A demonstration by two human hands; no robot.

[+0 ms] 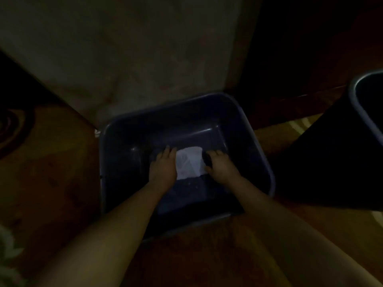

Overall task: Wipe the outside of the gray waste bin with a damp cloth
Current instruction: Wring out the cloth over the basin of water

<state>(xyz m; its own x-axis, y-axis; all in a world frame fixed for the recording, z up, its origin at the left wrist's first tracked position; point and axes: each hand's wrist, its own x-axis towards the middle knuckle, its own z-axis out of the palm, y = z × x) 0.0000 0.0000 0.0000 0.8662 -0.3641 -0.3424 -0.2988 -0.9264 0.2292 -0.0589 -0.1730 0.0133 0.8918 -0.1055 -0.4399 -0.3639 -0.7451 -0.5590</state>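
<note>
Both bare forearms reach down into a dark rectangular plastic basin (257,146) on the patterned floor, the left hand (163,164) and right hand (219,164) palm-down, fingers curled onto opposite edges of a white crumpled cloth (189,163) at its bottom. The gray waste bin (331,162) stands just right of the basin, untouched.

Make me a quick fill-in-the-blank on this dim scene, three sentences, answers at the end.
1. The white cloth lies inside the dark rectangular plastic ____.
2. The left hand and right hand rest on opposite ____ of the cloth.
3. The gray waste bin stands at the ____ edge of the view.

Answers: basin; sides; right
</note>
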